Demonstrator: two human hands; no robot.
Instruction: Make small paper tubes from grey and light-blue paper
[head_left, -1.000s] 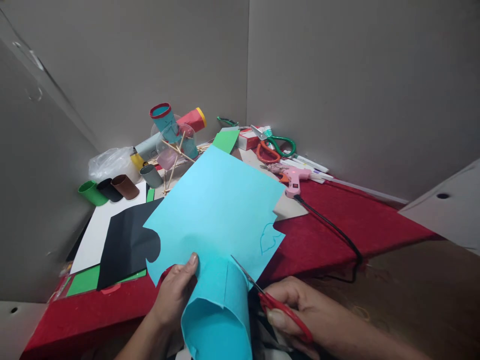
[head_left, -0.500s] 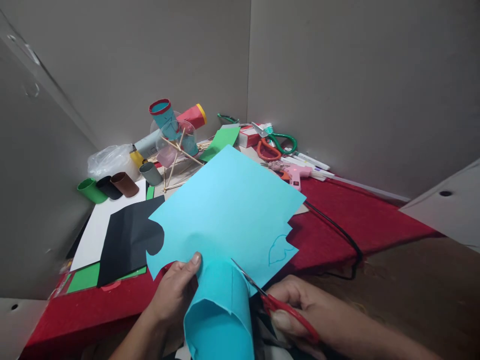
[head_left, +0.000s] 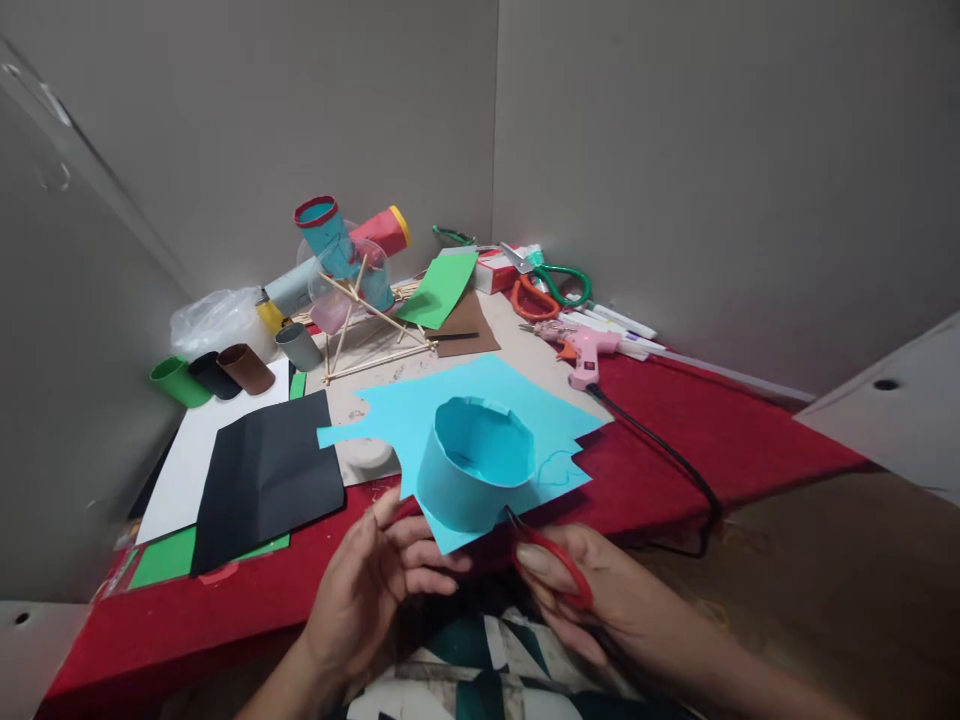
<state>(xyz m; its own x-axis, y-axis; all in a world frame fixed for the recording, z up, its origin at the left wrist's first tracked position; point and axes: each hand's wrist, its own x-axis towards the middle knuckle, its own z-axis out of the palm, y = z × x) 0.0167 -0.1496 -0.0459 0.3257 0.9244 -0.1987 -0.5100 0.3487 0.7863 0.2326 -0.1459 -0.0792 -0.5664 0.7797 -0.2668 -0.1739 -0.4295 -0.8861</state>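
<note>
- The left hand [head_left: 382, 575] is hanging palm up by the near left edge of the blue sheet [head_left: 517, 395], its grip loose and wide, with fingers spreading; whether they are touching the paper, I cannot tell.
- The right hand [head_left: 600, 585] is keeping its grip around the red-handled scissors [head_left: 574, 575], whose dark blades are pointing at the base of the blue tube [head_left: 461, 495].
- The blue tube is standing on the near part of the blue sheet, its open end facing up.
- A leaf-like outline [head_left: 559, 468] is showing on the sheet, just right of the tube.
- The sheet's narrow left strip is overlapping a black sheet [head_left: 270, 475] on the red-covered table [head_left: 750, 430].
- Behind, a stick frame [head_left: 379, 350] is standing, and a pink glue gun [head_left: 592, 345] is lying to its right.
</note>
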